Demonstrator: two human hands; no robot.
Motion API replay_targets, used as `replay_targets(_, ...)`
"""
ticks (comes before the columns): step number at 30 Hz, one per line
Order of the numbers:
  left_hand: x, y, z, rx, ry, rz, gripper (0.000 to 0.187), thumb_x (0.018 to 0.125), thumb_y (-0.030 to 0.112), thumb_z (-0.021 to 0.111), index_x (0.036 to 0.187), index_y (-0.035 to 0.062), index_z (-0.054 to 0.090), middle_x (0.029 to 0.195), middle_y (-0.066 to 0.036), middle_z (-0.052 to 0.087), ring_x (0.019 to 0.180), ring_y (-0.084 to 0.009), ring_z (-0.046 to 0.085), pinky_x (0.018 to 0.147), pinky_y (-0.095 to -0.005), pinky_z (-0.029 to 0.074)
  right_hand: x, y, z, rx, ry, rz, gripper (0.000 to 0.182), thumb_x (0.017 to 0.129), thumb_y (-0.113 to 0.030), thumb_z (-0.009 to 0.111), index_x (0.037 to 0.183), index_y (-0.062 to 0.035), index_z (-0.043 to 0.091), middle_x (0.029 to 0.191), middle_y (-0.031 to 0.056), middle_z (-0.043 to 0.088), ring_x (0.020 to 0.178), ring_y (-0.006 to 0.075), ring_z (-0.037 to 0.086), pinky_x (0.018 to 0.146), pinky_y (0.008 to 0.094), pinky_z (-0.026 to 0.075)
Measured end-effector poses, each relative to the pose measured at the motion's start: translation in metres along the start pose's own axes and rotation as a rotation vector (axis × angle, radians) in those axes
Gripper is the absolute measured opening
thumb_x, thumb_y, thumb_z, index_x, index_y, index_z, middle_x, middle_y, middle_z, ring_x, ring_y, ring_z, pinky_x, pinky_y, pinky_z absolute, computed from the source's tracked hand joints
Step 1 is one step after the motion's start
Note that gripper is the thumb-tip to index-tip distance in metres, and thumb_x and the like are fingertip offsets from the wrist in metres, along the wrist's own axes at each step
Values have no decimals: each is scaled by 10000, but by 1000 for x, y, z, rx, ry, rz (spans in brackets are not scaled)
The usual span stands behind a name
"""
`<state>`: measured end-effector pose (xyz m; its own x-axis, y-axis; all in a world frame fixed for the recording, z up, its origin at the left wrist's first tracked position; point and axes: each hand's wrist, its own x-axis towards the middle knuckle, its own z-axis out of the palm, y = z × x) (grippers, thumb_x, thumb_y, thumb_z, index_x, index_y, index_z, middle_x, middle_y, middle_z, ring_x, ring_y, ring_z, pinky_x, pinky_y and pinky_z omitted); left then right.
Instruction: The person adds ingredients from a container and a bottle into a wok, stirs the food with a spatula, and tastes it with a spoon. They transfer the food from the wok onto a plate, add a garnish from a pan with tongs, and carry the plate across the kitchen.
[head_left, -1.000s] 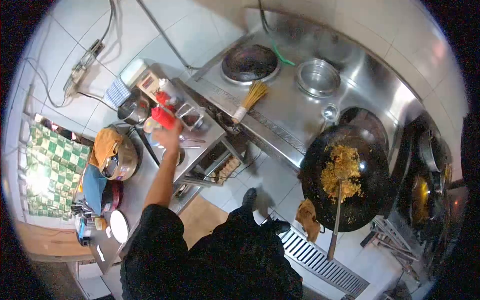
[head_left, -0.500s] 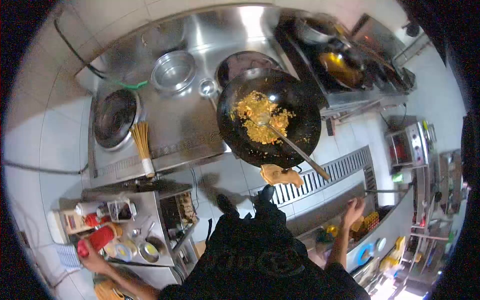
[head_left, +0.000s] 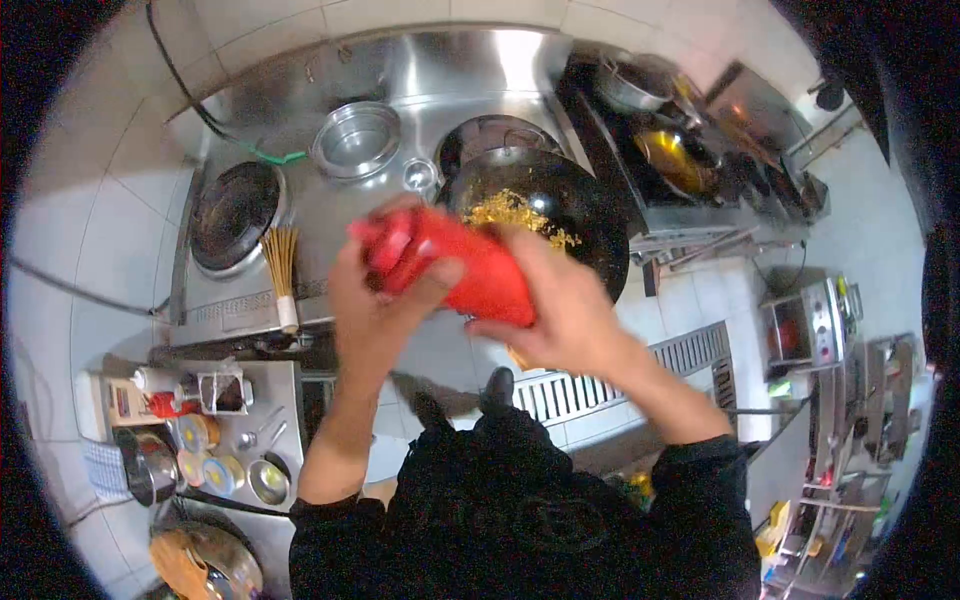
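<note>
A red bottle point(head_left: 478, 268) is held tilted in front of the wok, slightly blurred. My left hand point(head_left: 372, 305) is wrapped round its left end, where a red cap shows. Round its right end my right hand point(head_left: 568, 305) is closed. Behind them lies a black wok point(head_left: 600, 220) with yellow fried rice point(head_left: 508, 210) in it. My hands and the bottle cover the wok's near left part. The ladle in the wok is hidden from sight.
A bamboo brush point(head_left: 281, 265) and a lidded pan point(head_left: 235, 215) are on the stove's left. Behind stand a metal pot point(head_left: 355, 140) and a small ladle point(head_left: 420, 176). Seasoning containers point(head_left: 222, 474) crowd the lower-left counter. A floor grate point(head_left: 600, 390) runs below the wok.
The red bottle has come from the left counter to in front of the wok. My right hand has moved up from the lower right and closed on it too.
</note>
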<state>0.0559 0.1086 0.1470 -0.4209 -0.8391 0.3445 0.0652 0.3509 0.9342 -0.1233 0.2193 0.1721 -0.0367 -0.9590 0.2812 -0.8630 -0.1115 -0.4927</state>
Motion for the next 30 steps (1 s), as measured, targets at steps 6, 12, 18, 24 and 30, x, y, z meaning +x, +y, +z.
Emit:
replay_targets(6,-42,-25,-33,-81,3,-217,651,909,319,712,1416,7,451,1333,-127,574,1209,-233,568,979,-372,484,-8,44,-158,-808,-555,143,687,611,-349,893,1201,-121,627,1029,145,706,898,361,691,784,441,556)
replay_targets(12,-129,-117,-68,-49,373,-588,428,1002,361,562,1233,3,591,1153,-107,655,999,-178,625,852,-308,486,39,161,-43,-1044,-784,203,603,597,-521,871,1025,-124,719,961,109,737,917,282,724,780,390,576)
replay_targets(18,-220,-134,-75,-24,554,-827,338,977,373,611,1106,61,625,1002,-36,676,897,-126,623,782,-290,490,61,200,23,-1113,-888,111,624,570,-518,891,1018,-109,745,996,82,741,977,245,714,818,359,569)
replay_targets(24,-262,-168,-105,-61,559,-933,262,966,343,632,1081,107,631,967,-4,667,885,-102,619,752,-277,485,79,195,31,-1177,-984,161,644,546,-512,902,1024,-107,752,1034,74,740,979,248,714,822,353,566)
replay_targets(30,-248,-192,-124,-89,427,-856,239,969,296,617,1094,94,635,965,-2,665,890,-103,618,740,-267,478,94,184,51,-1163,-998,141,567,559,-483,898,968,-113,763,994,87,747,959,242,720,816,354,571)
